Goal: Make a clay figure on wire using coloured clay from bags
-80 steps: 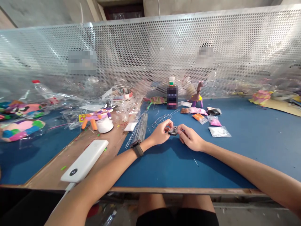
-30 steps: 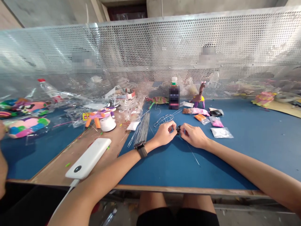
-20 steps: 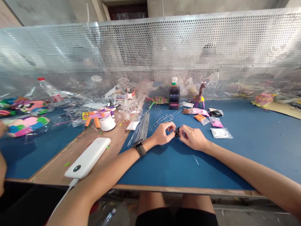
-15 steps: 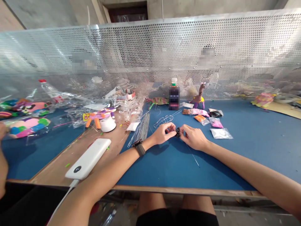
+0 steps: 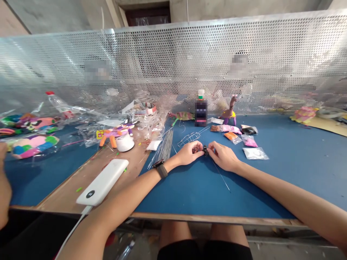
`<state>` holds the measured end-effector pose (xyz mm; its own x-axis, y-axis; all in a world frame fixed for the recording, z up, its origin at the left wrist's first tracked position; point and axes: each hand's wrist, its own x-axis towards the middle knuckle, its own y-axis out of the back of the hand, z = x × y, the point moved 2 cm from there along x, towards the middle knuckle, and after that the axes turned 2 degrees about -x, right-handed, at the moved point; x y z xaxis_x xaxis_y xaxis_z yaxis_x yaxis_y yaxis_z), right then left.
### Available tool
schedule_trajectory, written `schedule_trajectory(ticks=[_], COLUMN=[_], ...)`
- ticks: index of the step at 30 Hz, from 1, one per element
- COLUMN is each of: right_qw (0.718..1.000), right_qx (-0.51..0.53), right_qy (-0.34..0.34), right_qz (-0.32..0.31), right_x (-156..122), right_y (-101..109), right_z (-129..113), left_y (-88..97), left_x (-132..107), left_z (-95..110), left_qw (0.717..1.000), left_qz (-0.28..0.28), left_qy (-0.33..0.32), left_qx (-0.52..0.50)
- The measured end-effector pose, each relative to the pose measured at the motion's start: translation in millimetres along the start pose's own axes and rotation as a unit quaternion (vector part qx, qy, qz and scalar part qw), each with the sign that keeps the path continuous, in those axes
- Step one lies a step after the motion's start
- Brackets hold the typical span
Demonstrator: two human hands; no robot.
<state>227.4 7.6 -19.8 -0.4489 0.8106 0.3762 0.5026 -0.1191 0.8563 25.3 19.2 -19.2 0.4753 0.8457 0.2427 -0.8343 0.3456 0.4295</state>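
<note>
Between my two hands is a small dark lump, too small to make out its kind. My left hand pinches it from the left with thumb and fingers, and a watch band circles that wrist. My right hand is closed on its right side. A thin wire slants out below my right hand over the blue mat. Just beyond my left hand lies a bent wire frame. A bundle of straight wires rests left of it.
Small bags of coloured material, including an orange bag and a white bag, lie beyond my right hand. A dark bottle stands behind. At left are a power bank, an orange-purple figure and another person's arm.
Both hands stay in nearly the same place around the dark lump. The fingers of my right hand have shifted slightly on it.
</note>
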Motion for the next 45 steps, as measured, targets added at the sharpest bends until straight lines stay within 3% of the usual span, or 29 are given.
schedule_trajectory(ticks=[15, 28, 35, 45], right_qw=[0.995, 0.994, 0.994, 0.995], right_qx=[-0.015, -0.007, 0.000, 0.010], right_qy=[0.088, 0.110, 0.107, 0.070], right_qz=[-0.043, -0.008, 0.018, 0.066], right_x=[-2.4, -2.7, -4.6, -7.0], right_y=[0.5, 1.0, 1.4, 2.7], right_z=[-7.7, -4.7, -6.8, -7.2], left_y=[-4.7, -7.1, -3.7, 0.5], left_x=[-2.3, -3.6, -2.7, -1.7], left_z=[5.8, 7.4, 1.0, 7.2], left_qw=[0.986, 0.971, 0.982, 0.976], left_qz=[0.099, 0.127, 0.129, 0.168], left_qy=[-0.061, -0.086, -0.070, -0.091], left_qx=[0.121, 0.182, 0.122, 0.104])
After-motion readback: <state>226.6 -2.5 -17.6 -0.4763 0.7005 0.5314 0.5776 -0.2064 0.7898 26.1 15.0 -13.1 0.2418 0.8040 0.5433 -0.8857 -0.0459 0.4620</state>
